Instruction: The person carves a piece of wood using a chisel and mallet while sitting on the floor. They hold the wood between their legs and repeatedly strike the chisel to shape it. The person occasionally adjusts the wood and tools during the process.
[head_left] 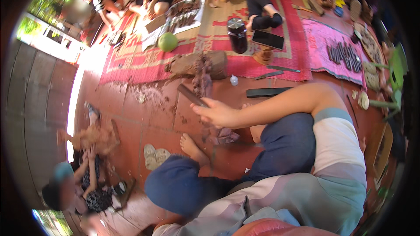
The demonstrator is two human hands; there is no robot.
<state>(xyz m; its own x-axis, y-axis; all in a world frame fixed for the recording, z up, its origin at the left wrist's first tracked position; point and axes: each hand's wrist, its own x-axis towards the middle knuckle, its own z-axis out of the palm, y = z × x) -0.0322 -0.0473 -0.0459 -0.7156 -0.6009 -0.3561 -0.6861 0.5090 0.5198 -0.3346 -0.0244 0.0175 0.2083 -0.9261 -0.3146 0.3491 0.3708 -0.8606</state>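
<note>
My right hand [218,112] is closed around one end of a dark brown wooden bar [189,94], whose free end points up and away to the left. Just beyond the bar is a knobbly, reddish-brown carved piece [202,76], leaning against a thick wooden log [179,64] at the mat's edge. A crumpled mauve cloth [226,135] lies on the tiles beneath my hand. Right of it is a long dark flat block [267,92]. My left hand does not show; only a bit of skin appears at the lower edge.
Wood chips are scattered on the red tiles. On the red patterned mat [144,67] stand a dark flask [236,35], a green ball-shaped thing [167,42], a phone [267,39] and knives [269,74]. Carving tools lie on a pink cloth [321,39]. Other people sit opposite and at left.
</note>
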